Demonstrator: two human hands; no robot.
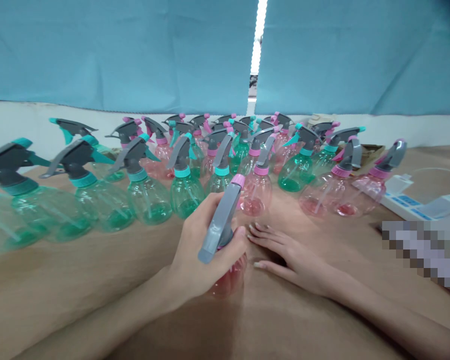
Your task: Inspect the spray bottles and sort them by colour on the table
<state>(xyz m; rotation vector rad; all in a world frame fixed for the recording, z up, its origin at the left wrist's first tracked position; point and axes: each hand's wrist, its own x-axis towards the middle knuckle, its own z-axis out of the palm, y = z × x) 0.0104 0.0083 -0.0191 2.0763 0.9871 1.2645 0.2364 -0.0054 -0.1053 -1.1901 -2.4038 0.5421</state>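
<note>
My left hand (200, 250) is wrapped round the neck of a pink spray bottle (230, 277) with a grey trigger head (221, 220) that stands on the brown table (78, 280) right in front of me. Beside the bottle, my right hand (285, 252) lies flat on the table, fingers stretched out and pointing left, fingertips close to the bottle. It holds nothing.
Several green spray bottles (185, 192) and pink spray bottles (257, 187) with grey trigger heads stand crowded across the back of the table. A white power strip (405, 200) lies at the right, with a pixelated patch below it. Blue curtains hang behind.
</note>
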